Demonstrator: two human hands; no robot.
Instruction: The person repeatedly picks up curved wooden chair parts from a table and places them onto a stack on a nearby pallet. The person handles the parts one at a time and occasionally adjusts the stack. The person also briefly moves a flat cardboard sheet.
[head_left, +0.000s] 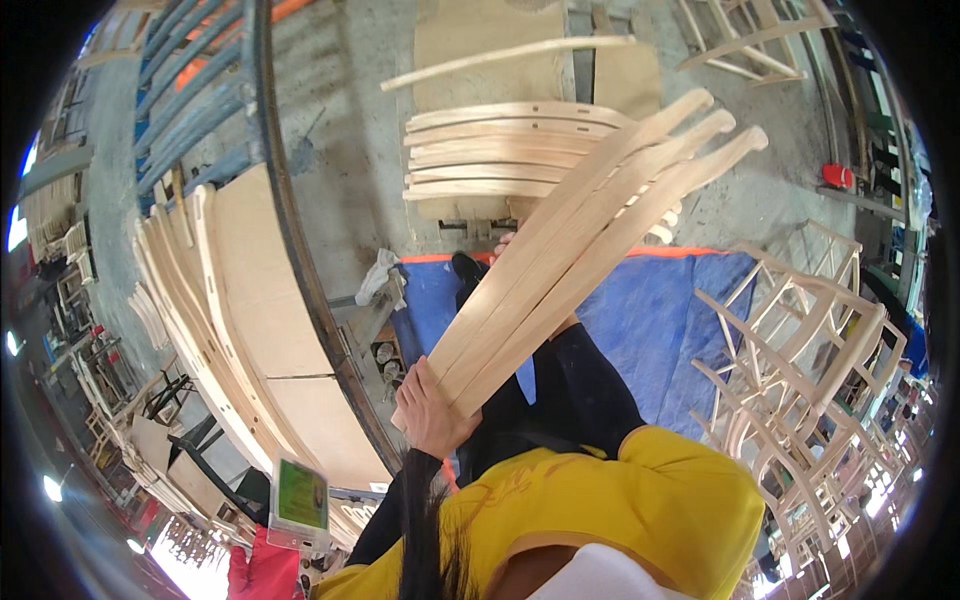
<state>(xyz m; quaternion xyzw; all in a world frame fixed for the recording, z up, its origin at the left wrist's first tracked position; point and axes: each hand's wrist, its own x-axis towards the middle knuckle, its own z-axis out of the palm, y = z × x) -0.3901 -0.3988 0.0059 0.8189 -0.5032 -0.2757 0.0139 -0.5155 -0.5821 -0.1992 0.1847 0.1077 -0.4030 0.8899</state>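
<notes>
Three long pale wooden chair-leg-like pieces point(575, 245) lie side by side as a fan, slanting from near left to far right. Their far ends curve and finish in rounded knobs. At their near end, my left hand point(435, 412) is closed around them, fingers over the top edge. My right hand point(503, 243) is mostly hidden beneath the pieces. Only some of its fingers show past their left edge, and they appear to hold the pieces from below. Beyond them, a row of similar curved pieces point(490, 150) lies on a cardboard-topped support.
A single wooden strip point(510, 60) lies farther back. At left, more curved pieces point(215, 290) rest on a board-topped bench point(310, 420) beside blue metal rails point(190, 110). Wooden chair frames point(800, 350) stand at right, next to a blue tarp point(650, 340) on the floor.
</notes>
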